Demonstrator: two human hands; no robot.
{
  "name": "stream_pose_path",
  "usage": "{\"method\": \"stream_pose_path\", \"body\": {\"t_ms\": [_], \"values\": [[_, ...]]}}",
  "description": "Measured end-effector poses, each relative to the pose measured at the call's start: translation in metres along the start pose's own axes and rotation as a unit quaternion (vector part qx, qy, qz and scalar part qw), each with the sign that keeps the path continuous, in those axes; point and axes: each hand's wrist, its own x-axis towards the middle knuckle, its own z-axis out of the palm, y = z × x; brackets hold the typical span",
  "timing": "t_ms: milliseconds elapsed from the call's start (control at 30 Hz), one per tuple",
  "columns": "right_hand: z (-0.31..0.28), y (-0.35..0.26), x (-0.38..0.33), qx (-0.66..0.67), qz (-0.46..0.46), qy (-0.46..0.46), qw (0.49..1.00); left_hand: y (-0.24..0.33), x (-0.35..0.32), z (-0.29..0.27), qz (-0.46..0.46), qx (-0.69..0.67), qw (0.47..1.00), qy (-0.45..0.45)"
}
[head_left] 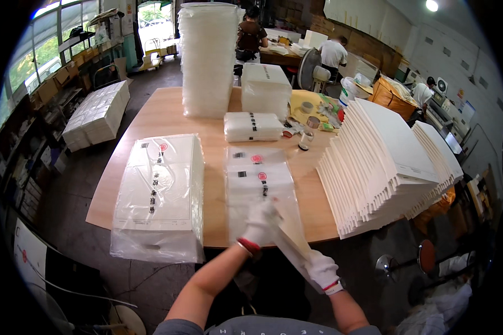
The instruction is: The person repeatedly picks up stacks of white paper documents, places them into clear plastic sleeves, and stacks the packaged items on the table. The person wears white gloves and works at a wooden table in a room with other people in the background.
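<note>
1. Left hand (260, 223) in a white knit glove, fingers clamping the clear plastic bag (258, 184) at the near edge of the wooden counter (167, 114).
2. Right hand (322, 269), fingers curling around a flat white folded carton (290, 243), angling it toward the bag mouth; not yet inside.
3. Done, judging: bagged white bundles (252, 126) mid-counter.
4. Left: large fanned stack of flat white cartons (383, 162) at the right edge.

Packing workshop: stacked white boxes (383, 167), worktable (167, 114)

white gloves (261, 223) with red cuffs; clear bags (258, 184) printed black and red.
</note>
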Motion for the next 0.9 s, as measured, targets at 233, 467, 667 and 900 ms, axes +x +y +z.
{"method": "stream_pose_path", "body": {"t_ms": [233, 467, 667, 900], "values": [[0.046, 0.012, 0.035, 0.009, 0.172, -0.108, 0.979, 0.028, -0.082, 0.048, 0.392, 0.328, 0.837, -0.195], [0.099, 0.019, 0.078, 0.067, 0.156, 0.249, 0.953, -0.011, -0.057, -0.032, 0.340, 0.483, 0.786, -0.181], [0.119, 0.062, 0.114, -0.029, 0.273, -0.039, 0.961, -0.040, -0.012, -0.108, 0.266, 0.428, 0.863, 0.039], [0.075, 0.019, 0.059, -0.013, 0.236, -0.187, 0.953, -0.013, -0.082, -0.112, -0.067, 0.251, 0.964, 0.059]]}}
